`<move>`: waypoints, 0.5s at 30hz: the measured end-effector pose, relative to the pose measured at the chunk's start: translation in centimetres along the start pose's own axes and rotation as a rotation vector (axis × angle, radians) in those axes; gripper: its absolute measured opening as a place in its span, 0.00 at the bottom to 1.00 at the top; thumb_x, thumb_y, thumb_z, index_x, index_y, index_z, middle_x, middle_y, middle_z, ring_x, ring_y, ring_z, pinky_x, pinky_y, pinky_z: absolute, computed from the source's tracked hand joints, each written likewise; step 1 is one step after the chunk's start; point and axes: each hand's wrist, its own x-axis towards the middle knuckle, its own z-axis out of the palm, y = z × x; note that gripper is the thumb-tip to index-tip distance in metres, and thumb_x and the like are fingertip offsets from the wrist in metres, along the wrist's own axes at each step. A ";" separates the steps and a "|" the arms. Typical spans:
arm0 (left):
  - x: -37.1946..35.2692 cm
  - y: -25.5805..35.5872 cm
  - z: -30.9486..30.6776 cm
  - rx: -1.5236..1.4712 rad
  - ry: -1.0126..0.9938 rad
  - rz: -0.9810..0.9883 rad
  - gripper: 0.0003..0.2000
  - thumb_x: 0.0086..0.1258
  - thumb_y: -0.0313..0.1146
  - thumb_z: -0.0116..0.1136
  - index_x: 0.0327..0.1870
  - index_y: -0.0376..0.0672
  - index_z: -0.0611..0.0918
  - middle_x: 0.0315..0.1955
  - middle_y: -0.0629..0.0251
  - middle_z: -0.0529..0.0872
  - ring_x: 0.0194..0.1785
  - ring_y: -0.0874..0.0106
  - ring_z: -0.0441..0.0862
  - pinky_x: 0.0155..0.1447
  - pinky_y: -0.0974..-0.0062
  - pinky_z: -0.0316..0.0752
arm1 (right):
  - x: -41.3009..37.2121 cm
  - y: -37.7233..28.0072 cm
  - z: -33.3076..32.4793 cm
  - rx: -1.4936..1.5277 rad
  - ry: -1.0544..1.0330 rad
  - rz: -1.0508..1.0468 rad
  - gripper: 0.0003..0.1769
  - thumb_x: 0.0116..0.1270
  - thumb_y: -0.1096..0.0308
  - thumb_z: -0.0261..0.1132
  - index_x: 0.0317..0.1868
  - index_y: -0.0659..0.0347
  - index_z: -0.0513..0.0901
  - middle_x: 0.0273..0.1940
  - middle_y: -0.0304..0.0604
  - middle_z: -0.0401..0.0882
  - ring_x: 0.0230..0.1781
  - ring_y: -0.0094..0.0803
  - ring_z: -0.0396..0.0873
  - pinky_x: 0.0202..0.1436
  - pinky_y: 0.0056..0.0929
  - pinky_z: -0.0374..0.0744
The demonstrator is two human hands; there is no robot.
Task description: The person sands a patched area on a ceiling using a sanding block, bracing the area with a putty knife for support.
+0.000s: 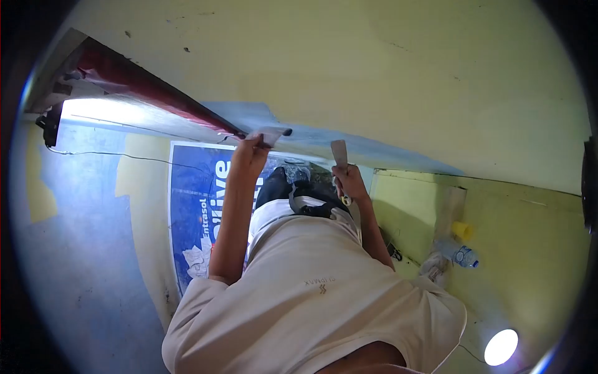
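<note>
My left hand (252, 149) pinches a thin greyish-white piece (272, 136) with a dark end, at the lower end of a long dark-edged red strip (143, 84). In my right hand (352, 182) is a flat scraper (339, 153), its blade pointing away from my body. The fingers are wrapped round its handle, which has a yellowish end. Beyond both hands lies a pale yellow surface (386, 81) with a light blue painted band (317, 137).
A blue printed sheet (190, 181) lies at the left, with crumpled paper (198, 258) on it. At the right are a plastic bottle (464, 256), a yellow cup-like object (462, 230) and a bright round lamp (501, 347). A thin cable (124, 154) runs at the left.
</note>
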 end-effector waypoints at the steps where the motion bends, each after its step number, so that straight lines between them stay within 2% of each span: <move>1: 1.4 -0.7 -0.5 0.060 -0.013 -0.081 0.10 0.75 0.18 0.46 0.52 0.27 0.75 0.50 0.49 0.81 0.53 0.58 0.81 0.64 0.61 0.76 | 0.4 0.5 0.0 -0.025 -0.019 0.018 0.17 0.77 0.58 0.62 0.33 0.64 0.78 0.18 0.34 0.71 0.11 0.24 0.71 0.14 0.28 0.70; 3: 4.2 -1.3 -1.0 0.010 0.030 -0.101 0.08 0.76 0.20 0.48 0.52 0.28 0.75 0.51 0.49 0.81 0.51 0.57 0.80 0.64 0.61 0.76 | 0.9 0.9 0.0 -0.027 -0.108 0.015 0.16 0.77 0.59 0.60 0.36 0.64 0.78 0.19 0.35 0.72 0.11 0.25 0.72 0.16 0.28 0.72; 5: 2.6 1.9 -1.2 0.458 -0.208 0.165 0.08 0.79 0.21 0.46 0.54 0.30 0.75 0.52 0.50 0.81 0.56 0.58 0.80 0.65 0.59 0.77 | 0.9 0.0 0.1 -0.059 -0.174 0.072 0.17 0.78 0.58 0.58 0.39 0.65 0.78 0.22 0.34 0.73 0.12 0.25 0.73 0.18 0.27 0.74; 7: -2.5 4.3 2.7 0.038 -0.169 0.115 0.08 0.80 0.23 0.46 0.53 0.31 0.77 0.47 0.53 0.84 0.52 0.62 0.85 0.62 0.60 0.81 | 0.9 -0.5 0.2 -0.035 -0.212 0.098 0.17 0.80 0.57 0.57 0.40 0.64 0.78 0.23 0.35 0.73 0.13 0.24 0.73 0.18 0.27 0.74; 8: -4.0 4.1 3.2 0.131 -0.140 0.209 0.09 0.81 0.25 0.47 0.53 0.31 0.78 0.45 0.55 0.85 0.49 0.64 0.85 0.59 0.62 0.82 | 1.0 -0.8 0.3 -0.023 -0.231 0.108 0.17 0.81 0.57 0.57 0.41 0.63 0.78 0.23 0.35 0.74 0.13 0.24 0.73 0.19 0.27 0.73; 10: -6.8 3.4 2.8 0.312 -0.076 0.401 0.10 0.82 0.28 0.48 0.53 0.32 0.79 0.42 0.59 0.87 0.44 0.68 0.87 0.54 0.66 0.83 | 1.2 -1.4 0.8 0.007 -0.299 -0.003 0.18 0.82 0.56 0.55 0.43 0.63 0.78 0.27 0.36 0.76 0.21 0.23 0.77 0.23 0.26 0.76; 11: -5.9 2.8 0.2 0.666 -0.079 0.358 0.11 0.81 0.30 0.52 0.54 0.32 0.81 0.41 0.64 0.88 0.40 0.76 0.85 0.46 0.73 0.80 | 1.2 -1.7 1.4 0.022 -0.336 -0.057 0.18 0.82 0.55 0.55 0.44 0.63 0.79 0.29 0.37 0.76 0.25 0.23 0.79 0.25 0.26 0.78; 12: -3.7 1.4 -3.1 0.689 -0.157 0.273 0.11 0.79 0.29 0.55 0.53 0.31 0.82 0.42 0.65 0.87 0.41 0.79 0.81 0.43 0.76 0.76 | 1.0 -2.9 2.4 0.067 -0.319 -0.081 0.19 0.83 0.54 0.55 0.44 0.63 0.79 0.31 0.36 0.77 0.30 0.22 0.79 0.27 0.26 0.79; 14: -2.8 -1.2 -4.9 0.983 -0.323 0.259 0.12 0.77 0.27 0.56 0.54 0.29 0.82 0.43 0.67 0.87 0.42 0.79 0.79 0.45 0.75 0.76 | 0.3 -5.5 4.6 0.158 -0.270 -0.123 0.21 0.83 0.53 0.54 0.44 0.64 0.79 0.34 0.35 0.78 0.40 0.22 0.79 0.32 0.25 0.81; 15: -2.7 -1.6 -4.6 1.091 -0.437 0.218 0.12 0.76 0.28 0.58 0.54 0.30 0.83 0.41 0.67 0.87 0.42 0.79 0.79 0.46 0.75 0.76 | 0.9 -5.4 4.8 0.186 -0.317 -0.108 0.21 0.82 0.52 0.55 0.43 0.64 0.82 0.37 0.34 0.80 0.49 0.22 0.77 0.42 0.25 0.81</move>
